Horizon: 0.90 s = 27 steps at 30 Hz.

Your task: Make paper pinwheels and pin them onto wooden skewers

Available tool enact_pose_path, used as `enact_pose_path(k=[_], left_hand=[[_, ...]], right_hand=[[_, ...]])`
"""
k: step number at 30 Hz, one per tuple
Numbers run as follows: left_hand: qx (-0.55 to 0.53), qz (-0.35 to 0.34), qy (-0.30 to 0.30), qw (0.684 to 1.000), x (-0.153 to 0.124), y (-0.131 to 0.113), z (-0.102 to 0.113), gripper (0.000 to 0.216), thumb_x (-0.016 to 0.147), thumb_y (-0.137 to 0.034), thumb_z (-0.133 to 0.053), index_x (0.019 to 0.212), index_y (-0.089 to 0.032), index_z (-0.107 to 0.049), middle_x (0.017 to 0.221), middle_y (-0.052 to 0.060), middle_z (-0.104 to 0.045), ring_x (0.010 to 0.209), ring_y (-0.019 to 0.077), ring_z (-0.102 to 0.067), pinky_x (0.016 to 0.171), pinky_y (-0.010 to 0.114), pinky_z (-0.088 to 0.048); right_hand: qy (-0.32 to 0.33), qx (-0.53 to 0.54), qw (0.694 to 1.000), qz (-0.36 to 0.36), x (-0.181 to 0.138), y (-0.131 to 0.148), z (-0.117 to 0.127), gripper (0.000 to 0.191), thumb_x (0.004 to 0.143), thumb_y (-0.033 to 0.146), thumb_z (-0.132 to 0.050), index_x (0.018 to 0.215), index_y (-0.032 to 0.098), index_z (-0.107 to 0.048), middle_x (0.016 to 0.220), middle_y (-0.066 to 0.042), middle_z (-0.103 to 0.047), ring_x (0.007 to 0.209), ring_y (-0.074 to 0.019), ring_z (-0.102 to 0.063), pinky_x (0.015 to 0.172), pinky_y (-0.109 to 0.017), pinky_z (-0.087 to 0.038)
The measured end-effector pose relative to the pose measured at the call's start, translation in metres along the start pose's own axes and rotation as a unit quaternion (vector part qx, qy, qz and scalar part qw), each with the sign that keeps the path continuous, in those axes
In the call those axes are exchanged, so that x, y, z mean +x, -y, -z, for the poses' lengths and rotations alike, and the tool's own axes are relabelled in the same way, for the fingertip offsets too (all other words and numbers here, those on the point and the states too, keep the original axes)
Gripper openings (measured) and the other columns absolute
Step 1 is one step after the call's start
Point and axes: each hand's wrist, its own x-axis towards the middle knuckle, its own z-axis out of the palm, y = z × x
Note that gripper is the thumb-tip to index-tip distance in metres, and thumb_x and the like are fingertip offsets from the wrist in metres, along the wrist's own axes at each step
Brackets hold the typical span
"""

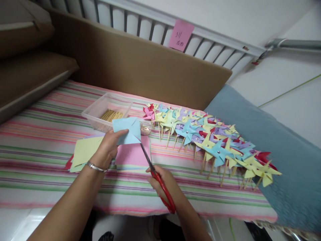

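Note:
My left hand [110, 144], with a silver bracelet on its wrist, is closed on a light blue square of paper [129, 135], thumb on top. Slits run in from the paper's corners. In my right hand [160, 180] is a pair of red-handled scissors [163, 190]; their blades point up to the paper's lower right corner, touching or nearly touching it. Beneath the blue square lies a stack of pink paper [132, 155]. Yellow-green paper [86, 149] sits in a pile left of my left hand, with a red edge showing under it.
A clear plastic box [90, 115] holds thin wooden sticks [111, 115]. Beside it stands a small clear container [145, 129]. Many finished paper pinwheels [218, 152] on sticks crowd the right of the striped cloth [37, 160]. Behind, a brown board [140, 67] leans against a white radiator.

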Motion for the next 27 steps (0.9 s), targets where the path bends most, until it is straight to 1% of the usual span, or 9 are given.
enact_pose_path(k=[2,4,6,9,12,14,16,23,27], left_hand=[[-0.057,0.02,-0.008,0.998,-0.001,0.0,-0.003,0.032,0.055,-0.013,-0.08,0.084,-0.015,-0.068,0.081,0.006,-0.073,0.066,0.0179,-0.066,0.062,0.027,-0.054],[-0.113,0.03,-0.007,0.993,-0.004,0.002,-0.01,0.033,0.06,-0.011,-0.076,0.092,-0.014,-0.067,0.089,0.007,-0.073,0.076,0.0191,-0.068,0.071,0.029,-0.055],[-0.156,0.038,-0.009,0.987,-0.01,0.008,-0.02,0.036,0.063,-0.007,-0.073,0.098,-0.015,-0.066,0.093,0.007,-0.073,0.082,0.0192,-0.068,0.077,0.03,-0.054],[-0.186,0.074,-0.007,0.98,-0.023,0.021,-0.037,0.038,0.067,-0.007,-0.07,0.103,-0.016,-0.066,0.092,0.005,-0.073,0.084,0.0189,-0.068,0.08,0.03,-0.054],[-0.186,0.105,0.017,0.977,-0.039,0.037,-0.05,0.034,0.069,-0.01,-0.07,0.102,-0.018,-0.067,0.098,0.005,-0.073,0.086,0.0188,-0.068,0.08,0.03,-0.054],[-0.172,0.129,0.036,0.976,-0.046,0.046,-0.054,0.029,0.07,-0.013,-0.07,0.099,-0.019,-0.068,0.102,0.004,-0.072,0.086,0.0193,-0.068,0.079,0.029,-0.055],[-0.154,0.144,0.047,0.976,-0.049,0.053,-0.053,0.028,0.07,-0.015,-0.071,0.098,-0.02,-0.069,0.103,0.004,-0.072,0.086,0.0202,-0.068,0.077,0.03,-0.055],[-0.051,0.095,0.047,0.993,-0.026,0.054,-0.033,0.033,0.055,-0.016,-0.082,0.085,-0.013,-0.07,0.092,0.007,-0.073,0.078,0.019,-0.066,0.066,0.026,-0.053],[-0.06,0.052,-0.001,0.997,-0.014,0.04,-0.023,0.042,0.052,-0.015,-0.083,0.091,-0.014,-0.07,0.088,0.006,-0.074,0.078,0.0193,-0.067,0.064,0.026,-0.052]], right_hand=[[0.004,0.03,0.999,0.018,0.0,-0.001,0.003,0.032,0.077,0.023,-0.055,0.108,0.019,-0.055,0.064,0.004,-0.055,0.05,-0.0108,-0.053,0.051,-0.023,-0.043],[-0.006,0.068,0.995,0.069,0.003,0.0,0.003,0.04,0.077,0.019,-0.055,0.116,0.021,-0.049,0.084,-0.001,-0.064,0.073,-0.0149,-0.063,0.069,-0.028,-0.05],[-0.05,0.107,0.985,0.123,0.008,0.003,0.0,0.046,0.075,0.019,-0.059,0.119,0.023,-0.046,0.106,-0.006,-0.064,0.097,-0.0184,-0.062,0.087,-0.035,-0.047],[-0.139,0.2,0.96,0.14,0.021,0.01,-0.008,0.047,0.075,0.027,-0.065,0.117,0.024,-0.044,0.115,-0.009,-0.06,0.109,-0.0219,-0.058,0.093,-0.039,-0.045],[-0.188,0.283,0.93,0.142,0.036,0.015,-0.016,0.047,0.075,0.034,-0.066,0.114,0.024,-0.043,0.103,-0.005,-0.061,0.093,-0.0193,-0.062,0.079,-0.034,-0.05],[-0.215,0.314,0.914,0.142,0.045,0.016,-0.018,0.045,0.072,0.032,-0.067,0.11,0.023,-0.045,0.085,0.001,-0.057,0.075,-0.0145,-0.059,0.068,-0.028,-0.048],[-0.237,0.326,0.905,0.136,0.051,0.016,-0.019,0.043,0.07,0.028,-0.068,0.106,0.023,-0.047,0.076,0.005,-0.051,0.065,-0.0114,-0.054,0.062,-0.025,-0.045],[-0.25,0.267,0.923,0.116,0.057,0.015,-0.012,0.04,0.07,0.024,-0.063,0.107,0.022,-0.049,0.071,0.007,-0.047,0.056,-0.0084,-0.048,0.054,-0.022,-0.04],[-0.227,0.248,0.935,0.112,0.053,0.018,-0.011,0.044,0.072,0.026,-0.063,0.112,0.021,-0.047,0.08,0.002,-0.057,0.068,-0.0123,-0.056,0.062,-0.025,-0.046]])
